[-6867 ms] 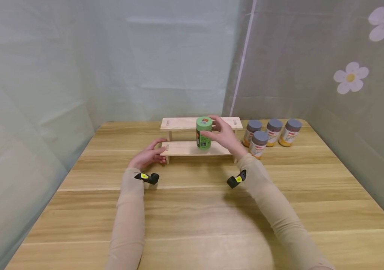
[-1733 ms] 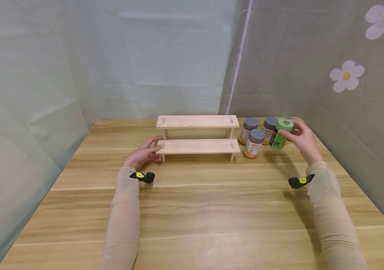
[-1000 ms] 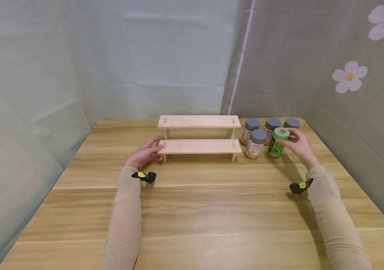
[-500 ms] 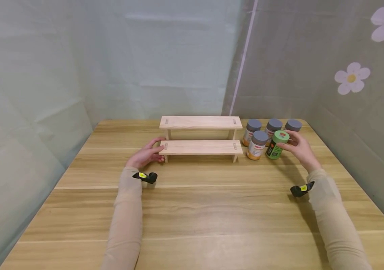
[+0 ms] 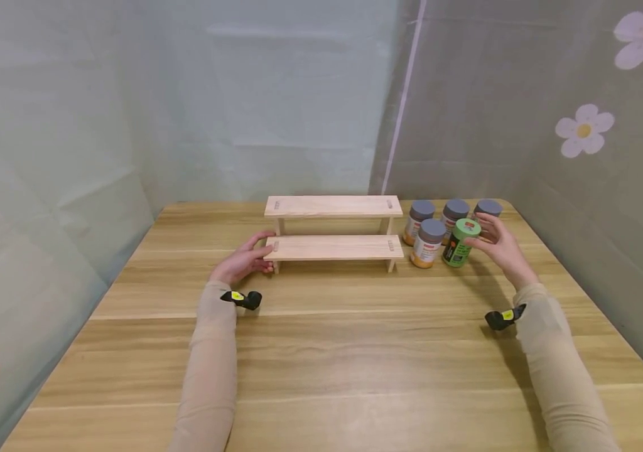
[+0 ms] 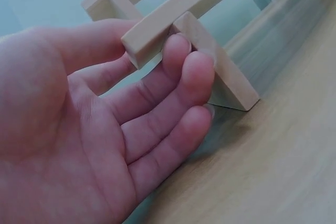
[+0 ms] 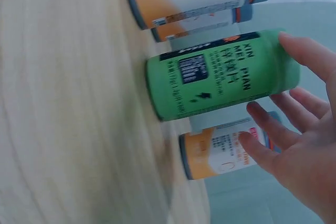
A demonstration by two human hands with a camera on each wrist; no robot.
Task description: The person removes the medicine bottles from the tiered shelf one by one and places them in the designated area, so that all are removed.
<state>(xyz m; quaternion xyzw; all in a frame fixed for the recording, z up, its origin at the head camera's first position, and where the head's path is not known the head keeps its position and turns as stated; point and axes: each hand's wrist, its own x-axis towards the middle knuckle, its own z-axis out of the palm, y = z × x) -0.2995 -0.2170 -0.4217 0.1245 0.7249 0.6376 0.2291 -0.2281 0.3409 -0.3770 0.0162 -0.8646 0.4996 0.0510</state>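
Observation:
My left hand [image 5: 244, 260] grips the left end of a two-tier wooden shelf rack [image 5: 334, 247]. Its thumb lies at the lower board, and curled fingertips [image 6: 197, 77] sit under it beside the leg in the left wrist view. My right hand [image 5: 499, 248] is at a green bottle [image 5: 457, 248] standing upright on the table, its fingers spread loosely. In the right wrist view the thumb is at the lid of the green bottle [image 7: 220, 74], while the other fingers stand apart from its side. A grey-lidded bottle [image 5: 427, 245] is just left of the green one.
Behind the green bottle stand more grey-lidded bottles, a left one [image 5: 419, 223], a middle one [image 5: 453, 220] and a right one [image 5: 488, 208], partly hidden by my right hand. The wooden table [image 5: 321, 358] ends at a pale curtain [image 5: 276, 113] at the back.
The right hand carried the green bottle from the shelf's lower board to the right and set it down among the grey-lidded bottles; its fingers have since loosened. The left hand stays at the shelf.

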